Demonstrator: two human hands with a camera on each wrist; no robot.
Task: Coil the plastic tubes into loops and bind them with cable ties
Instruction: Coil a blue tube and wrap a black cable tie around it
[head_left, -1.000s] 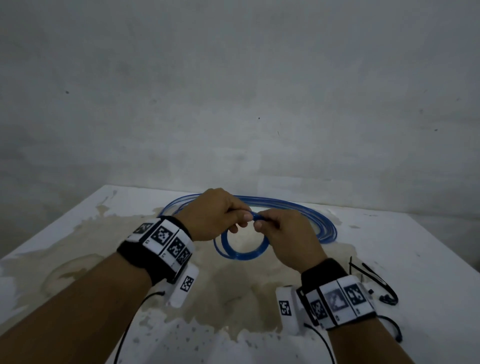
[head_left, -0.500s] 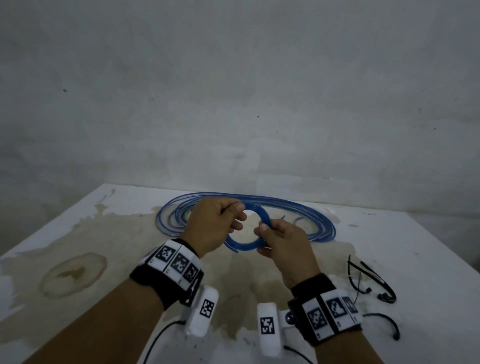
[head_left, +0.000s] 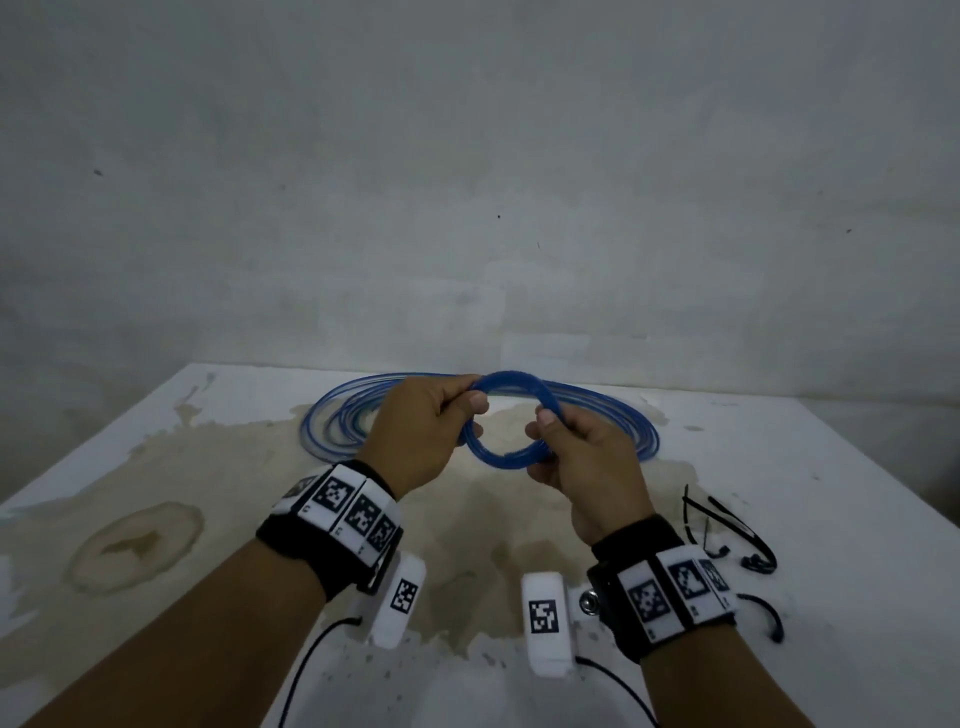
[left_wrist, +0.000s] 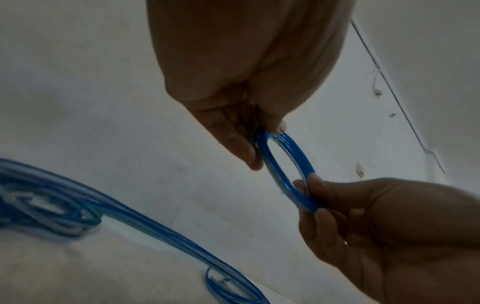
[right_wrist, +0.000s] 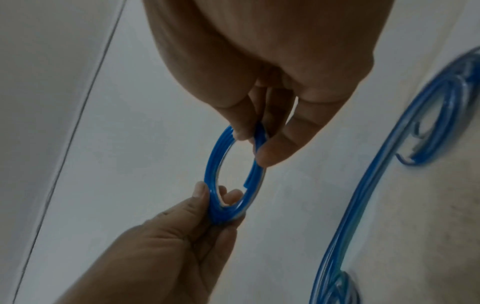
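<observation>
A small coil of blue plastic tube (head_left: 511, 378) hangs in the air between my two hands, above the table. My left hand (head_left: 470, 402) pinches its upper left side between thumb and fingers. My right hand (head_left: 544, 422) pinches its right side. The left wrist view shows the small coil (left_wrist: 300, 155) as a narrow oval, with the left hand (left_wrist: 259, 139) gripping above and the right hand (left_wrist: 309, 193) below. In the right wrist view a cut tube end sticks out inside the small coil (right_wrist: 213, 160), held by the right hand (right_wrist: 255, 139) and left hand (right_wrist: 215, 201).
A large loose coil of blue tube (head_left: 631, 423) lies on the stained white table (head_left: 156, 467) behind my hands, close to the wall. Black cable ties (head_left: 737, 530) lie at the right, one more (head_left: 771, 618) nearer the front.
Both hands have lifted the small coil higher and farther from me. They have moved apart, from meeting at one spot to gripping opposite sides of the loop.
</observation>
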